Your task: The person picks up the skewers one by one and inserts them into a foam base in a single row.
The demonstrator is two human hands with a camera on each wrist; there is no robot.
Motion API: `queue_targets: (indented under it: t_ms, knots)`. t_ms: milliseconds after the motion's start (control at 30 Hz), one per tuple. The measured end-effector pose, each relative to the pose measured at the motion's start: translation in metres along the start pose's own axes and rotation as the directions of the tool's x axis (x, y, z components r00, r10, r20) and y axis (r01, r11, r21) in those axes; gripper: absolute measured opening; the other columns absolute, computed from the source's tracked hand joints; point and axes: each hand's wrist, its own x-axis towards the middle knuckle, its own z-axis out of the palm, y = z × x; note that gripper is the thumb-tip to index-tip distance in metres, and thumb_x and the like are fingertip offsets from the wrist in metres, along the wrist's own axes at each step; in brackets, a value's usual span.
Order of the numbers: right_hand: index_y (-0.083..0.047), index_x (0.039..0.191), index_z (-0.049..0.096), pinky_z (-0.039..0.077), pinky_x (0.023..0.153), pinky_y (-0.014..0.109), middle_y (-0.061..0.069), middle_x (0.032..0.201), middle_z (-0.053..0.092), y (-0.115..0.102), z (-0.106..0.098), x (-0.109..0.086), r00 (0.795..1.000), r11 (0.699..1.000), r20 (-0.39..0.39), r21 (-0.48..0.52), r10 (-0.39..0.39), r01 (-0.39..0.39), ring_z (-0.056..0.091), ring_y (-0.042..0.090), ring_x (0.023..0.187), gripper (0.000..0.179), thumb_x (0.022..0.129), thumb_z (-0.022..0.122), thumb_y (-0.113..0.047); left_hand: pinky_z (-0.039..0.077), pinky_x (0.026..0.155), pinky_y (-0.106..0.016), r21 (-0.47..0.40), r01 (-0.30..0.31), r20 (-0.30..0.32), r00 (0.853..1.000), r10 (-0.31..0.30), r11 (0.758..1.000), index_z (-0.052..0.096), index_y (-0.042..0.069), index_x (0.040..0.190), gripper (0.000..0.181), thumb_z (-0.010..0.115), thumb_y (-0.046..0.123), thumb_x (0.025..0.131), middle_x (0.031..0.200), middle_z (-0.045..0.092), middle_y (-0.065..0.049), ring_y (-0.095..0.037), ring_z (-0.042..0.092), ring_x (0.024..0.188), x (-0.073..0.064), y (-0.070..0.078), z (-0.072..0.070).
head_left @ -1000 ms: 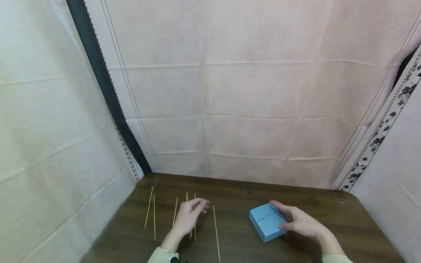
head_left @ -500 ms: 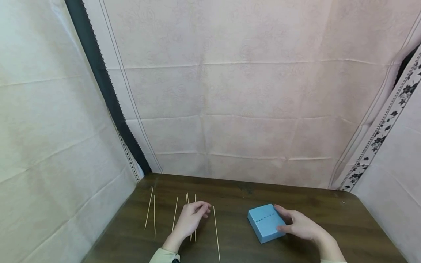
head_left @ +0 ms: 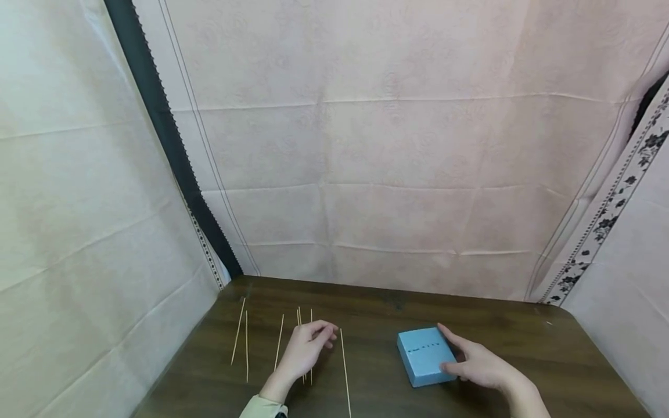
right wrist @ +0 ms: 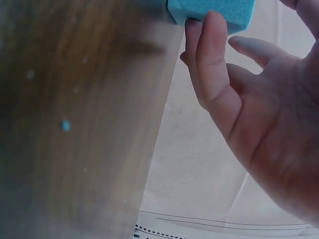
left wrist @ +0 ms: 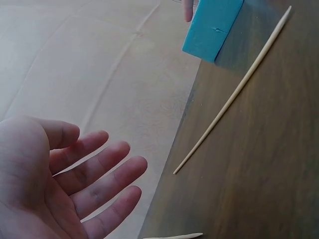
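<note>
A light blue foam-like block [head_left: 424,359] with a row of small dark marks across its top is at the right of the wooden table. My right hand [head_left: 482,364] holds it at its right side, thumb at the near edge and fingers at the far corner. In the right wrist view, fingertips meet the speckled blue block [right wrist: 214,9]. My left hand [head_left: 307,348] hovers over the table's left half, fingers loosely curved; its palm [left wrist: 30,174] holds nothing in the left wrist view. Just right of it lies a pointed bamboo skewer [head_left: 345,374], full length in the left wrist view.
More skewers [head_left: 247,348] lie to the left, some partly hidden under the left hand and arm. Pale cloth [head_left: 387,174] hangs behind the table [head_left: 376,400] and along both sides. A tiny blue crumb [right wrist: 65,125] is on the tabletop.
The right hand has turned the block a little, so its near face squares more toward me. My left hand has drifted slightly right and nearer. The skewers lie as before.
</note>
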Motion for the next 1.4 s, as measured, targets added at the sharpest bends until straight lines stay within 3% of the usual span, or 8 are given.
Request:
queue_targets:
  t_ms: [133,300,433,600,800,967,1200,1400]
  knots:
    - [-0.001,0.167,0.027,0.054,0.063,0.039,0.032,0.134,0.055,0.001,0.002,0.0,1.0,1.0,0.0,-0.013,0.016,-0.016,0.063,0.027,0.074,0.091,0.097,0.078,-0.027,0.055,0.073,-0.027,-0.002,0.024,0.008,1.0,-0.024,1.0,0.077,-0.001,0.114,0.025,0.06,0.017,0.11,0.096,0.077,-0.007,-0.019,0.074,0.079,-0.001,0.0,0.003]
    - [0.002,0.165,0.032,0.057,0.067,0.041,0.027,0.126,0.064,0.002,0.004,0.002,1.0,0.999,0.01,-0.033,0.017,-0.017,0.067,0.027,0.072,0.09,0.097,0.079,-0.035,0.055,0.068,-0.027,0.001,0.055,0.051,0.997,-0.055,0.998,0.075,-0.003,0.117,0.026,0.061,0.017,0.11,0.094,0.076,-0.009,-0.021,0.073,0.075,-0.003,-0.002,0.007]
    - [0.008,0.164,0.026,0.059,0.069,0.041,0.018,0.113,0.069,0.002,0.004,0.004,0.999,1.0,0.051,-0.011,-0.017,0.018,0.07,0.027,0.077,0.096,0.097,0.081,-0.033,0.054,0.064,-0.028,0.013,0.071,0.08,0.994,-0.072,0.997,0.075,-0.003,0.114,0.02,0.066,0.013,0.105,0.091,0.074,-0.008,-0.021,0.071,0.07,-0.005,-0.001,0.011]
    - [0.013,0.163,0.021,0.058,0.074,0.038,0.014,0.118,0.069,0.003,0.005,0.007,0.994,0.997,0.089,0.015,-0.07,0.069,0.072,0.026,0.092,0.103,0.091,0.085,-0.025,0.054,0.055,-0.028,0.055,0.112,0.077,0.99,-0.116,0.992,0.074,-0.001,0.104,0.012,0.076,0.008,0.096,0.082,0.068,-0.003,-0.014,0.065,0.06,-0.007,0.002,0.016]
    - [0.013,0.162,0.024,0.058,0.075,0.039,0.015,0.118,0.069,0.002,0.006,0.008,0.994,0.998,0.083,0.008,-0.066,0.065,0.071,0.026,0.094,0.104,0.088,0.088,-0.021,0.052,0.048,-0.029,0.121,0.205,0.089,0.972,-0.216,0.971,0.069,-0.004,0.102,0.031,0.089,0.014,0.086,0.077,0.062,-0.001,-0.01,0.059,0.048,-0.009,0.008,0.025]
    - [0.012,0.162,0.025,0.058,0.076,0.04,0.018,0.123,0.068,0.001,0.008,0.009,0.995,0.998,0.078,0.003,-0.057,0.057,0.07,0.026,0.095,0.104,0.088,0.089,-0.021,0.053,0.049,-0.03,0.127,0.274,0.083,0.955,-0.285,0.953,0.066,-0.004,0.098,0.04,0.096,0.005,0.074,0.08,0.06,-0.006,-0.013,0.061,0.048,-0.009,0.013,0.032]
    - [0.012,0.163,0.023,0.058,0.076,0.04,0.025,0.13,0.064,-0.001,0.007,0.008,0.995,0.998,0.081,0.012,-0.057,0.056,0.07,0.026,0.096,0.104,0.088,0.089,-0.021,0.055,0.061,-0.03,0.206,0.243,0.083,0.961,-0.264,0.948,0.07,0.0,0.089,0.036,0.098,-0.001,0.067,0.079,0.062,-0.004,-0.013,0.064,0.057,-0.007,0.015,0.033]
    - [0.011,0.163,0.022,0.057,0.077,0.04,0.024,0.129,0.064,-0.002,0.005,0.008,0.995,0.998,0.078,0.001,-0.067,0.067,0.069,0.026,0.097,0.105,0.089,0.088,-0.021,0.056,0.049,-0.027,0.171,0.235,0.119,0.959,-0.257,0.957,0.071,0.002,0.077,0.024,0.09,-0.01,0.071,0.066,0.065,-0.002,-0.016,0.068,0.048,-0.008,0.016,0.034]
